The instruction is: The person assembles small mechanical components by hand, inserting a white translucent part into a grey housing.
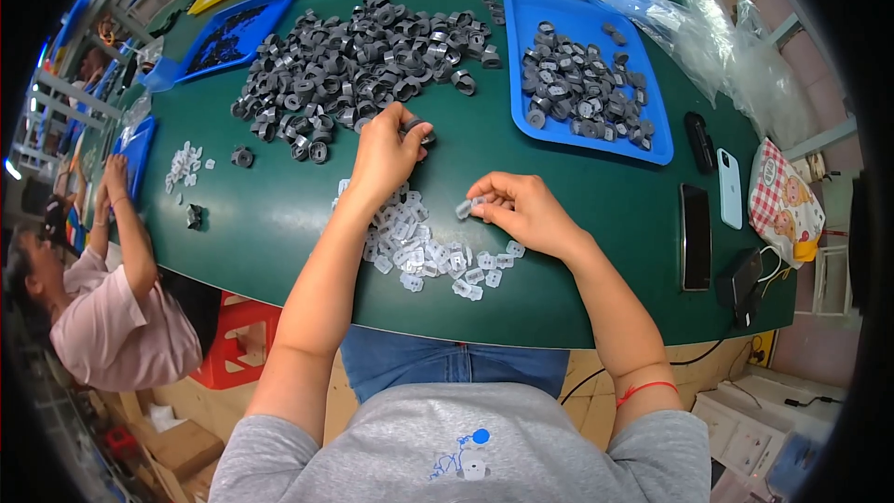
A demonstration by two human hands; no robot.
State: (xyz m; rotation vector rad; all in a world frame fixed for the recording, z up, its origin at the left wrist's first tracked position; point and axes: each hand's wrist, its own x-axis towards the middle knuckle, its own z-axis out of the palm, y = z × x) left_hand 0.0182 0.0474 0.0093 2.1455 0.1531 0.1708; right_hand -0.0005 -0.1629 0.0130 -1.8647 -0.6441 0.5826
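My left hand (pixel 389 151) is closed around a dark grey plastic ring-shaped part (pixel 419 130), held just in front of a large heap of similar grey parts (pixel 345 65). Between the thumb and fingers of my right hand (pixel 526 210) is a small translucent plastic piece (pixel 469 207). A loose pile of such translucent pieces (pixel 410 237) lies on the green table between my forearms, partly hidden by the left one. Beyond my right hand, a blue tray (pixel 596 144) holds many grey parts with pale pieces showing in some.
To the right lie a dark phone (pixel 696 237), a light blue phone (pixel 729 188), a black charger (pixel 738 281) and a patterned pouch (pixel 785 205). Clear plastic bags (pixel 652 14) lie behind the tray. At left, a co-worker (pixel 121 307) sits near another blue tray (pixel 237 34).
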